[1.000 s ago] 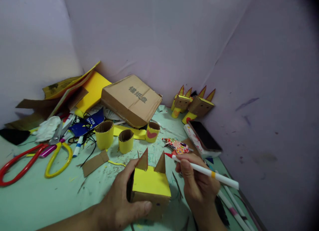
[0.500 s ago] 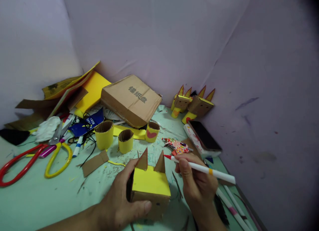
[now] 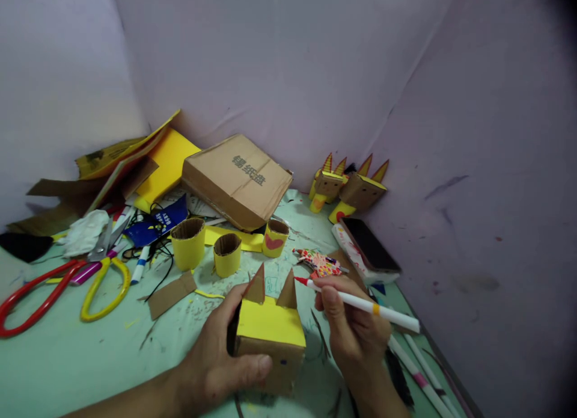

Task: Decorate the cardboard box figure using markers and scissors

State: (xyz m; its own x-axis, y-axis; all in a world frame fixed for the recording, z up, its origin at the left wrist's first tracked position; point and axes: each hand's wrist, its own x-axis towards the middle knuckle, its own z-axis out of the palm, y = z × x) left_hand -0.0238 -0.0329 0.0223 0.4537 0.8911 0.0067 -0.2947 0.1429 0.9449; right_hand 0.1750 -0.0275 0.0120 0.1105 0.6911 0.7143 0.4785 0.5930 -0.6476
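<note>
My left hand (image 3: 220,352) grips a small cardboard box (image 3: 270,328) with a yellow top, two pointed cardboard ears and a dark dot on its front. The left ear (image 3: 256,287) has a reddish edge. In my right hand (image 3: 354,334) is a white felt-tip marker (image 3: 381,310) with an orange band. Its red tip is at the upper right edge of the right ear (image 3: 288,290); whether it touches I cannot tell. Behind the box stand a large yellow cardboard ring (image 3: 188,249), a smaller one (image 3: 227,261) and one with a red heart (image 3: 274,243).
Red-and-yellow-handled scissors (image 3: 101,279) lie at left near several markers. A flat cardboard box (image 3: 234,177) and yellow sheets (image 3: 166,165) lean at the back. Finished-looking eared cardboard figures (image 3: 363,189) stand in the corner. A phone (image 3: 369,243) rests on a white pack at right.
The box in my left hand has shifted slightly left and up. My right hand has moved a little left with the marker, its tip staying beside the right ear.
</note>
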